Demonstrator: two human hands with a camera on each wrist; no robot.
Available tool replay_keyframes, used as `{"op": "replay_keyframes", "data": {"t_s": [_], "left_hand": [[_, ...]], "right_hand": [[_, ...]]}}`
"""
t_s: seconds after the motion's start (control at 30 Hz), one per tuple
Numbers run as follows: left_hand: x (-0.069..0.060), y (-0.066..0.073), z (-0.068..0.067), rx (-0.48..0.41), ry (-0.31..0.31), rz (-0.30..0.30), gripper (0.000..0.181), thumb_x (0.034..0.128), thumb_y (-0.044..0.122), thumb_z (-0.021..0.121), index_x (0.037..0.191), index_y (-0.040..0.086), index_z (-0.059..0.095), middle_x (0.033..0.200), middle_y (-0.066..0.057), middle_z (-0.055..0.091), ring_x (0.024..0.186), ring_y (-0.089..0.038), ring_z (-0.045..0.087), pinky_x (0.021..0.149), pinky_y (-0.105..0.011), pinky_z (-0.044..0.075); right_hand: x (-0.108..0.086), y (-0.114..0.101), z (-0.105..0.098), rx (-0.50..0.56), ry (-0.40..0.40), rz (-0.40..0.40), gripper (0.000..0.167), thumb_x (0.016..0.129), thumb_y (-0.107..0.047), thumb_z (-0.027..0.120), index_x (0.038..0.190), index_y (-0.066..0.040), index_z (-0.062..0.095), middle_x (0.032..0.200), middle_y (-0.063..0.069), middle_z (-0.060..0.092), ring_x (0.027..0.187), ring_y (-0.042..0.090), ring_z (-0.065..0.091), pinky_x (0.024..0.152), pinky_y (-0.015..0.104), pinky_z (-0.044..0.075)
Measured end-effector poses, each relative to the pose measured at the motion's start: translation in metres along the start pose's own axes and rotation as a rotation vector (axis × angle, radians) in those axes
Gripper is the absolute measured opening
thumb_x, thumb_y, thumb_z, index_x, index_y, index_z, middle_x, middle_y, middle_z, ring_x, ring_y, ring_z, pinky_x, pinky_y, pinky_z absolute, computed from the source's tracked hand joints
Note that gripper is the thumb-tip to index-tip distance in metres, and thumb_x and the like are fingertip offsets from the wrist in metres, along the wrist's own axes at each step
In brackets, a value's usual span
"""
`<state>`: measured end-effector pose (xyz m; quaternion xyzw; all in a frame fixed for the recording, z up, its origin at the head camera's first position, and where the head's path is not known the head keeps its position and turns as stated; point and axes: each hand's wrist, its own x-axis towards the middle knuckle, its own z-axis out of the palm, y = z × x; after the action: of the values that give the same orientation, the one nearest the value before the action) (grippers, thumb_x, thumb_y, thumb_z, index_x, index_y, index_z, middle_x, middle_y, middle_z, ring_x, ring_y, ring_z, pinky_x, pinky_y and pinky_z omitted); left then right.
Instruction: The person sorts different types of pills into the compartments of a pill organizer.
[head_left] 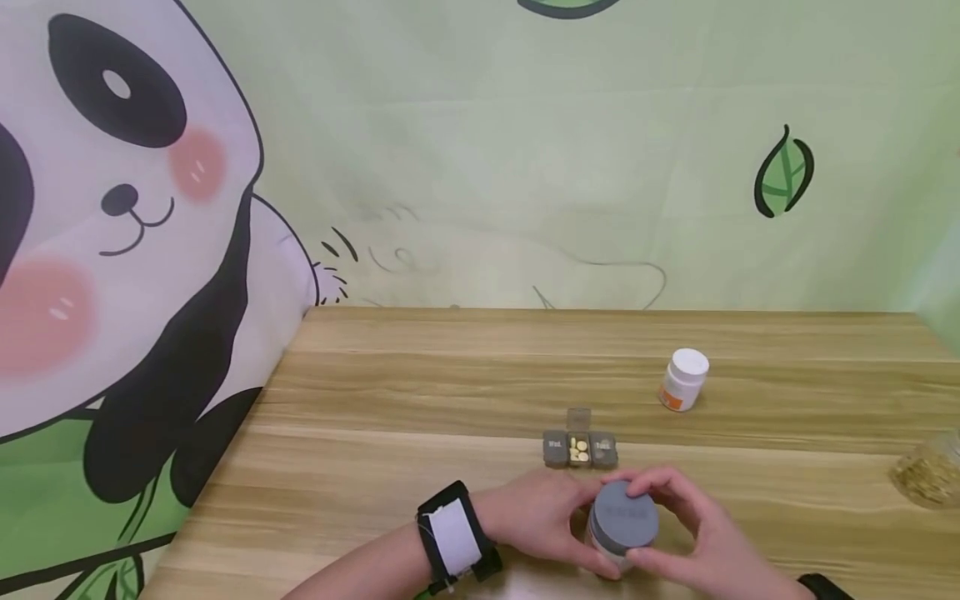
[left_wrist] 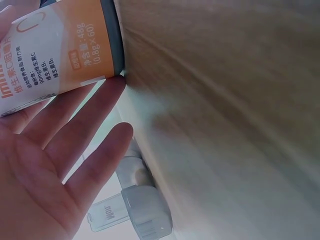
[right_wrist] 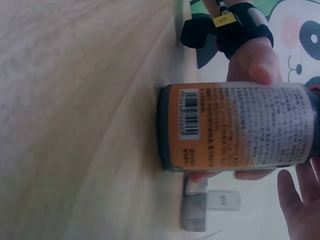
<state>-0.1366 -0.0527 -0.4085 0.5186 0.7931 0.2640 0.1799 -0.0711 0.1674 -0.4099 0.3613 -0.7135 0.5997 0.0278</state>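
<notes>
Left hand (head_left: 542, 512) wraps the side of an orange-and-white bottle (right_wrist: 240, 125), thumb and fingers clamped on it, while the right hand (head_left: 697, 533) pinches its grey lid (head_left: 625, 512)! That bottle is upright at the near edge of view, its base down by the wood; whether it touches, I cannot tell. Just beyond sits a grey pill box (head_left: 556, 448), 3 compartments showing, the middle 1 flipped open on yellowish tablets (head_left: 579, 452). Farther back and right, a white bottle (head_left: 684, 382) stands capped; a clear jar (head_left: 930, 475) is at the far right. Under it all, a table (head_left: 420, 358) in light brown, streaky wood grain! Behind rises a pale green backdrop (head_left: 480, 150), faintly creased, with a big cartoon panda (head_left: 135, 200) at left and a leaf (head_left: 783, 177) at right.
</notes>
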Motion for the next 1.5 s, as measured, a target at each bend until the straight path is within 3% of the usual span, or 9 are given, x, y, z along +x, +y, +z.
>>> {"op": "replay_keyframes", "data": {"t_s": [0.3, 0.57, 0.67, 0.8, 0.93, 1.07, 1.27, 1.37, 1.5], "left_hand": [[0.000, 0.000, 0.002, 0.017, 0.015, 0.017, 0.056, 0.0849, 0.043, 0.074, 0.128, 0.015, 0.052, 0.110, 0.016, 0.063, 0.090, 0.013, 0.051, 0.077, -0.007, 0.039], [0.000, 0.000, 0.002, 0.036, 0.002, -0.002, 0.054, 0.0851, 0.045, 0.073, 0.126, 0.015, 0.054, 0.108, 0.016, 0.062, 0.088, 0.012, 0.051, 0.075, -0.007, 0.039], [0.001, 0.000, 0.002, 0.026, -0.005, -0.006, 0.055, 0.0853, 0.046, 0.073, 0.128, 0.017, 0.054, 0.109, 0.017, 0.062, 0.088, 0.012, 0.051, 0.075, -0.007, 0.040], [0.001, 0.000, 0.003, 0.025, -0.001, 0.000, 0.051, 0.0859, 0.045, 0.072, 0.126, 0.021, 0.054, 0.104, 0.020, 0.062, 0.085, 0.013, 0.051, 0.074, -0.007, 0.040], [0.000, -0.001, 0.002, 0.062, 0.019, 0.020, 0.048, 0.0865, 0.044, 0.072, 0.124, 0.019, 0.054, 0.098, 0.019, 0.061, 0.082, 0.012, 0.050, 0.071, -0.007, 0.040], [0.000, 0.000, 0.002, 0.075, 0.013, 0.017, 0.053, 0.0865, 0.043, 0.072, 0.128, 0.015, 0.053, 0.098, 0.016, 0.060, 0.079, 0.008, 0.049, 0.069, -0.008, 0.039], [0.000, 0.001, 0.003, 0.065, 0.028, -0.004, 0.055, 0.0837, 0.046, 0.074, 0.126, 0.017, 0.055, 0.103, 0.017, 0.062, 0.082, 0.010, 0.051, 0.071, -0.008, 0.039], [0.000, 0.002, 0.003, 0.070, 0.029, -0.019, 0.053, 0.0831, 0.047, 0.074, 0.123, 0.016, 0.056, 0.098, 0.017, 0.061, 0.078, 0.008, 0.051, 0.067, -0.008, 0.039], [0.000, 0.002, 0.004, 0.068, 0.028, -0.023, 0.050, 0.0839, 0.047, 0.073, 0.119, 0.016, 0.057, 0.091, 0.018, 0.057, 0.072, 0.007, 0.049, 0.062, -0.009, 0.039]], "right_hand": [[-0.002, 0.007, 0.006, -0.003, 0.069, 0.037, 0.054, 0.070, 0.017, 0.077, 0.113, -0.003, 0.052, 0.123, 0.010, 0.061, 0.117, 0.014, 0.053, 0.095, 0.021, 0.037], [-0.001, 0.007, -0.001, 0.165, 0.022, 0.074, 0.050, 0.072, 0.022, 0.072, 0.111, -0.001, 0.052, 0.126, 0.007, 0.060, 0.116, 0.014, 0.055, 0.096, 0.020, 0.040], [0.000, 0.007, -0.001, 0.107, 0.031, 0.075, 0.050, 0.070, 0.018, 0.076, 0.108, -0.003, 0.052, 0.124, 0.007, 0.061, 0.116, 0.014, 0.055, 0.096, 0.021, 0.039], [0.002, 0.005, 0.009, -0.086, 0.091, 0.041, 0.055, 0.064, 0.005, 0.087, 0.103, -0.007, 0.050, 0.115, 0.008, 0.057, 0.109, 0.014, 0.053, 0.094, 0.021, 0.036], [0.007, 0.004, 0.018, -0.197, 0.111, 0.020, 0.069, 0.062, -0.006, 0.091, 0.116, -0.007, 0.048, 0.115, 0.006, 0.051, 0.107, 0.014, 0.049, 0.095, 0.020, 0.033], [0.005, 0.001, 0.015, -0.166, 0.034, 0.087, 0.082, 0.070, -0.007, 0.087, 0.138, -0.008, 0.041, 0.130, 0.008, 0.050, 0.119, 0.012, 0.046, 0.097, 0.020, 0.033], [0.001, -0.003, -0.001, -0.059, -0.090, 0.181, 0.067, 0.086, 0.004, 0.069, 0.145, -0.012, 0.041, 0.142, 0.006, 0.046, 0.130, 0.008, 0.040, 0.097, 0.024, 0.036], [0.001, -0.002, -0.002, -0.053, -0.077, 0.178, 0.061, 0.084, 0.003, 0.072, 0.139, -0.011, 0.048, 0.139, 0.005, 0.051, 0.127, 0.009, 0.044, 0.096, 0.025, 0.038], [0.003, 0.002, 0.006, -0.077, 0.029, 0.163, 0.059, 0.073, 0.002, 0.083, 0.122, -0.010, 0.053, 0.129, 0.005, 0.057, 0.119, 0.011, 0.051, 0.094, 0.023, 0.038]]}}
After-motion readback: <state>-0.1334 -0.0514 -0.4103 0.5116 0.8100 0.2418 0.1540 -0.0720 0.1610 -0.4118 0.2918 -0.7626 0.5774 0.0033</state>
